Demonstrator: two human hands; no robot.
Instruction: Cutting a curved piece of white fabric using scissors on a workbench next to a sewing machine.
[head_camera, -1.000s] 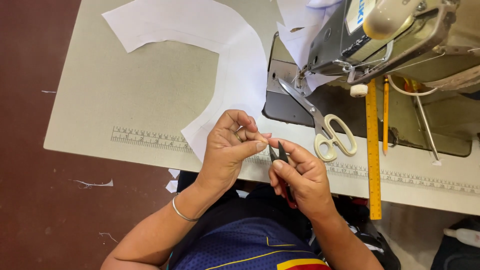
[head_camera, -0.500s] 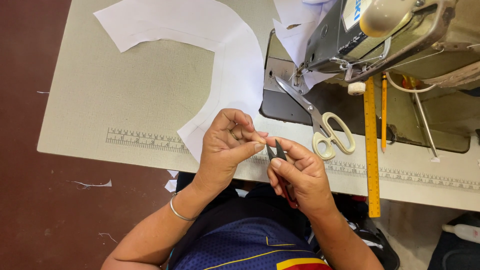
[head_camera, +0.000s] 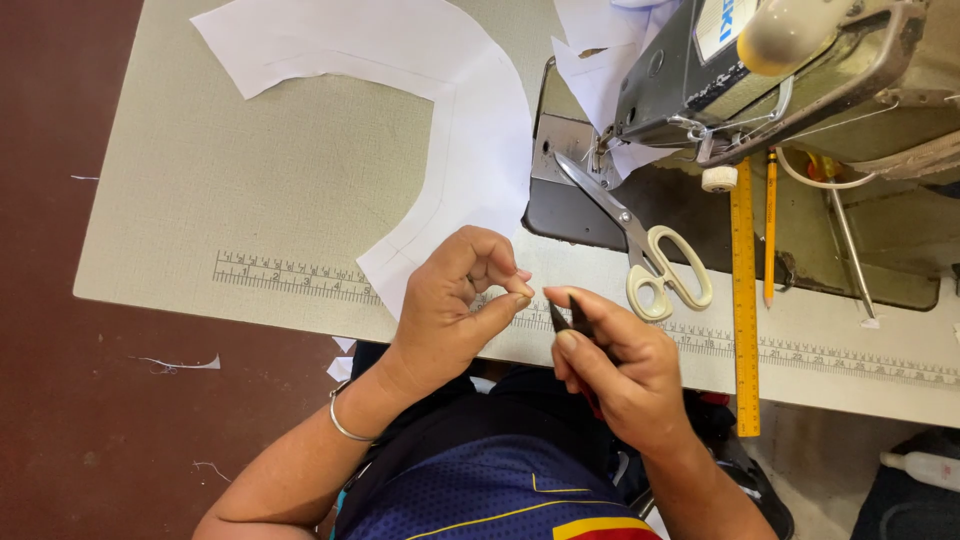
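- Fingers of the left hand (head_camera: 455, 310) are curling inward, thumb and forefinger pinching together at the tips as if gripping something very fine; whatever it is, perhaps a thread, is too thin to make out.
- Fingers of the right hand (head_camera: 620, 365) are wrapping around small dark snips (head_camera: 568, 318), whose pointed tip is aiming toward the left fingertips, close enough to work on what they are pinching.
- Both hands are hovering over the near edge of the sewing table (head_camera: 200, 200), just above its printed ruler strip (head_camera: 290, 275).
- Cream-handled scissors (head_camera: 650, 265) are lying within reach beside a yellow ruler (head_camera: 743, 300).
- A white curved paper pattern (head_camera: 470, 120) is lying flat by the sewing machine (head_camera: 780, 70), whose needle area is hard to see.
- Most of the snips' handle is hiding in the palm.
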